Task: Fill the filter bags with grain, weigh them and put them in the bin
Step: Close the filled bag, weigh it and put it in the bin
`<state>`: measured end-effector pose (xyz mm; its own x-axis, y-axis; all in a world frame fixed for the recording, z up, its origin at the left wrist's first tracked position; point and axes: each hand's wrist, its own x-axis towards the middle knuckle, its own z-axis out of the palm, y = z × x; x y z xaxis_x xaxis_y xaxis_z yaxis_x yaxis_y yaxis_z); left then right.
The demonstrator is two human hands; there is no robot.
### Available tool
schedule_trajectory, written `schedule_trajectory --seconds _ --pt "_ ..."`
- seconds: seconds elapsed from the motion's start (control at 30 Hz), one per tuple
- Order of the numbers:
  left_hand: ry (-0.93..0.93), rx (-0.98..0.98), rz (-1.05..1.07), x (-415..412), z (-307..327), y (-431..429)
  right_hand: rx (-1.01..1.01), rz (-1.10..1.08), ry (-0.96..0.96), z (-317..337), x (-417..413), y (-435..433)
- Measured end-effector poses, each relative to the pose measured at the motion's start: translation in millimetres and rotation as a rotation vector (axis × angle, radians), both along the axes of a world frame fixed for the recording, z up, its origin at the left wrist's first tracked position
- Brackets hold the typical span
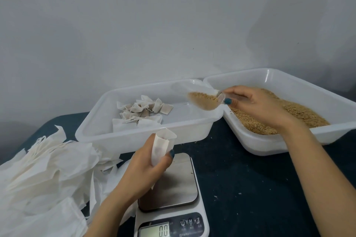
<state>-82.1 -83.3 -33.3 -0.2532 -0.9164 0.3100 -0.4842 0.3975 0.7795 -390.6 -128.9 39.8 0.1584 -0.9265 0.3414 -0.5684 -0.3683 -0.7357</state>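
Observation:
My left hand (146, 165) holds an empty white filter bag (160, 146) upright with its mouth open, above the far edge of the scale (169, 194). My right hand (258, 106) grips a clear plastic scoop (204, 100) heaped with brown grain, hovering over the right corner of the white bin (134, 132). Several filled bags (144, 109) lie inside that bin at its left. The scale's display reads 0.0 and its steel plate is bare.
A white tray of loose grain (289, 113) sits at the right, touching the bin. A heap of empty filter bags (44, 171) covers the table's left side. Stray grains dot the dark tabletop (250, 188). A grey wall stands behind.

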Motion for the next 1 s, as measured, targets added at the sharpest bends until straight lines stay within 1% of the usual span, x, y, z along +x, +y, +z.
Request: schedule_trajectory --seconds 0.07,0.13,0.27,0.4,0.53,0.63,0.9,1.0 --pt "0.000 0.012 -0.004 3 -1 0 0.007 0.043 0.018 -1 5 -1" --pt "-0.004 0.021 0.001 6 -2 -1 -0.013 0.053 0.076 -2 8 -2" --pt "-0.019 0.031 0.017 8 -1 -2 -0.093 0.077 0.152 0 10 1" --pt "-0.065 0.004 0.030 8 -1 -3 -0.165 0.055 0.369 4 7 0" --pt "-0.190 -0.032 0.029 8 -3 -4 -0.217 0.072 0.496 14 8 3" --pt "-0.226 -0.050 0.016 6 -6 -4 -0.259 0.057 0.618 23 13 6" --pt "-0.248 -0.077 -0.008 0 -9 -3 -0.373 -0.027 0.833 39 28 14" --pt "-0.267 -0.092 -0.008 -1 -9 -2 -0.397 -0.043 0.884 43 37 15"
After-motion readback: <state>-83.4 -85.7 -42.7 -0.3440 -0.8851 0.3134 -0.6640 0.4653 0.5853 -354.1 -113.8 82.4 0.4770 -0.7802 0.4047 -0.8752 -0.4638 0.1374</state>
